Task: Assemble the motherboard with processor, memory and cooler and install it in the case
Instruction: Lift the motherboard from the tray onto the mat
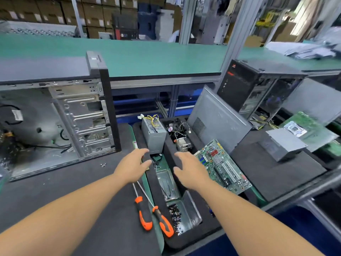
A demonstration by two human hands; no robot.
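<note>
A green motherboard (224, 166) leans tilted at the right side of a black foam tray (195, 235). A finned cooler (181, 143) with loose wires sits in a tray pocket behind it. An open computer case (55, 122) lies on its side at the left. My left hand (133, 167) hovers with relaxed fingers over the tray's left edge, holding nothing. My right hand (190, 169) reaches with spread fingers just left of the motherboard, apart from it. Processor and memory are not clearly visible.
A grey power supply (154, 133) stands in the tray. Two orange-handled screwdrivers (153, 215) lie near me, beside a metal box of screws (181, 217). A grey side panel (217, 119) leans behind the motherboard. Another case (245, 85), power supply (284, 145) and motherboard (310, 130) lie right.
</note>
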